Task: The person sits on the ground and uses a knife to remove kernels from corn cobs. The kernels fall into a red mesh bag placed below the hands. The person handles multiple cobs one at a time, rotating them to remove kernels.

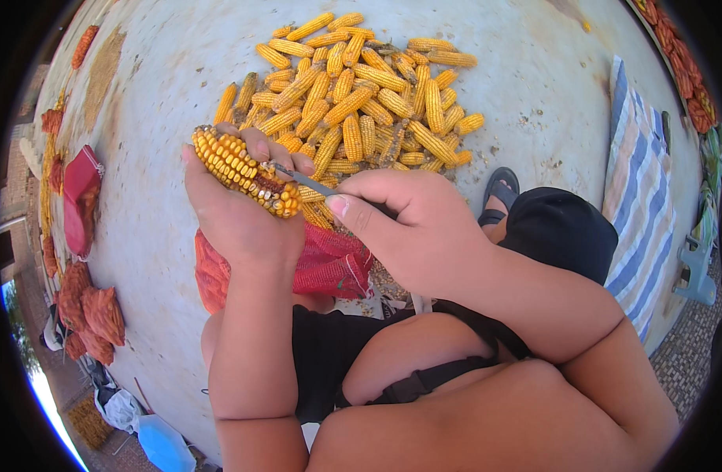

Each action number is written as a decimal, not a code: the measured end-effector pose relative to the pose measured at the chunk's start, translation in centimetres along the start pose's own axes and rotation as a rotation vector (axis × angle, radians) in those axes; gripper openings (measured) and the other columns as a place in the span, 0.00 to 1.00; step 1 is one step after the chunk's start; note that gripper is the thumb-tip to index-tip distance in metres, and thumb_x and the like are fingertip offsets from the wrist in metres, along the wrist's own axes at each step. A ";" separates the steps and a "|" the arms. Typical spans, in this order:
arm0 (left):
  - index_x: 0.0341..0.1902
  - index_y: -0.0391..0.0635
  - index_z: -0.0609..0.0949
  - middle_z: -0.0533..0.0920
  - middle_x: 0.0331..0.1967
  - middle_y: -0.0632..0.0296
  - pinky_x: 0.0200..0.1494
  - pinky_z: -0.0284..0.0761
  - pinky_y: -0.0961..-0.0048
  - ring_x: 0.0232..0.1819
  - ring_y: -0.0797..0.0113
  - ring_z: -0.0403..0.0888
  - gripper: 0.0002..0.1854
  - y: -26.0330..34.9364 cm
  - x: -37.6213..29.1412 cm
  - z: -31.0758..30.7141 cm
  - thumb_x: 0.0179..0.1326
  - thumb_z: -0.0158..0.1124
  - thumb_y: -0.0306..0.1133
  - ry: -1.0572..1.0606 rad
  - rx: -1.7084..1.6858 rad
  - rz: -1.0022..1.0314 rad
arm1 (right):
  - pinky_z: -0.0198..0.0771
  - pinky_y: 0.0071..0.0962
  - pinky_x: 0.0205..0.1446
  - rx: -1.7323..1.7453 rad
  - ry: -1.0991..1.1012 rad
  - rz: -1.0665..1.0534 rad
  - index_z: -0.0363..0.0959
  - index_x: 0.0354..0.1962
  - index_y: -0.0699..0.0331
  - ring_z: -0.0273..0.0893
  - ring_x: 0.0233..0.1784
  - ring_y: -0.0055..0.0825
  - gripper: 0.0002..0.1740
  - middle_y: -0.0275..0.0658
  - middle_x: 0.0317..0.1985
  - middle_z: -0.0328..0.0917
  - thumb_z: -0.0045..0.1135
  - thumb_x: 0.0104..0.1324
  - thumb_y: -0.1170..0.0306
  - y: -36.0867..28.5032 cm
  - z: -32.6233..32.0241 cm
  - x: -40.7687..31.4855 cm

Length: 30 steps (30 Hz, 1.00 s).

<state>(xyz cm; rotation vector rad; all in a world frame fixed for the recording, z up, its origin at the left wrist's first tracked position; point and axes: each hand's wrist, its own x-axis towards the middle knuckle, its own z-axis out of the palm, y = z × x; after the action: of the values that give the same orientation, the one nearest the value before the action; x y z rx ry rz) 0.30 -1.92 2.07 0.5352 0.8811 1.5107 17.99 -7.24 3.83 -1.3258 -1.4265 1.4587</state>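
My left hand [243, 218] is wrapped around a dried corn cob [237, 168], its yellow kernels facing up. A patch near the cob's lower right end has lost kernels and shows reddish cob. In my right hand [405, 224] is a slim metal tool [307, 183], perhaps a screwdriver or awl, its handle mostly hidden by my fingers. The tool's tip touches or lies very close to the bare patch, beside my left fingertips. Beyond both hands, a large heap of corn cobs [352, 112] lies on the concrete floor.
Red mesh sacks [331, 265] lie below my hands, near my legs. Filled mesh sacks [101, 312] and a red bag [82, 203] stand at left. A striped sheet [638, 206] and a blue-grey plastic stool [696, 271] are at right. A blue umbrella [163, 445] is at lower left.
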 end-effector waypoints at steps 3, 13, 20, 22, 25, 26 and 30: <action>0.50 0.50 0.74 0.75 0.30 0.62 0.38 0.79 0.52 0.28 0.61 0.75 0.25 0.3 0.0 -0.4 0.86 0.36 0.57 -0.019 -0.010 0.023 | 0.69 0.34 0.33 -0.126 -0.022 -0.088 0.83 0.39 0.68 0.72 0.25 0.31 0.12 0.44 0.25 0.76 0.63 0.78 0.66 0.2 -0.3 -0.1; 0.51 0.49 0.74 0.77 0.30 0.58 0.37 0.84 0.49 0.26 0.60 0.77 0.27 0.1 -0.8 -0.6 0.85 0.35 0.59 -0.025 0.105 0.080 | 0.70 0.44 0.35 -0.293 -0.050 -0.208 0.80 0.34 0.67 0.77 0.30 0.51 0.12 0.50 0.26 0.77 0.62 0.76 0.67 1.1 0.5 -0.2; 0.50 0.48 0.74 0.74 0.26 0.60 0.33 0.81 0.51 0.22 0.60 0.75 0.29 0.7 -0.7 -0.5 0.84 0.34 0.62 -0.079 0.080 -0.016 | 0.68 0.38 0.33 -0.137 -0.189 -0.079 0.80 0.34 0.67 0.74 0.25 0.36 0.16 0.44 0.22 0.74 0.61 0.79 0.64 0.7 0.1 -0.2; 0.50 0.49 0.73 0.74 0.26 0.60 0.32 0.81 0.51 0.22 0.61 0.74 0.29 0.6 -0.7 -0.9 0.83 0.34 0.62 -0.150 0.038 -0.028 | 0.65 0.32 0.30 0.041 -0.294 0.113 0.80 0.34 0.67 0.69 0.23 0.25 0.17 0.37 0.21 0.72 0.59 0.81 0.63 0.1 -0.2 -0.1; 0.49 0.49 0.73 0.73 0.26 0.60 0.32 0.80 0.51 0.22 0.61 0.74 0.29 0.3 -1.1 -0.7 0.83 0.33 0.62 -0.148 -0.014 0.014 | 0.59 0.23 0.28 0.324 -0.389 0.361 0.81 0.36 0.66 0.63 0.23 0.13 0.18 0.27 0.21 0.70 0.57 0.84 0.62 -0.5 -0.2 0.1; 0.49 0.49 0.73 0.73 0.25 0.60 0.31 0.80 0.51 0.21 0.61 0.74 0.29 0.1 -1.2 -0.4 0.83 0.33 0.62 -0.129 -0.030 0.038 | 0.58 0.22 0.27 0.357 -0.382 0.386 0.81 0.37 0.66 0.62 0.23 0.11 0.18 0.25 0.21 0.69 0.57 0.85 0.62 -0.6 0.0 0.0; 0.48 0.49 0.73 0.73 0.26 0.60 0.32 0.79 0.51 0.22 0.59 0.73 0.28 0.0 -1.4 0.4 0.83 0.34 0.61 0.014 0.070 0.165 | 0.58 0.21 0.27 0.469 -0.310 0.398 0.81 0.39 0.66 0.62 0.23 0.10 0.17 0.25 0.23 0.70 0.55 0.86 0.63 -0.3 1.1 -0.6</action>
<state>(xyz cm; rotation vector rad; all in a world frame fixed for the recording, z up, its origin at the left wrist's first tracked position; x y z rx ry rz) 0.82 -3.20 2.55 0.6625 0.9216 1.6389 17.03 -8.05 4.12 -1.1522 -0.9287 2.1799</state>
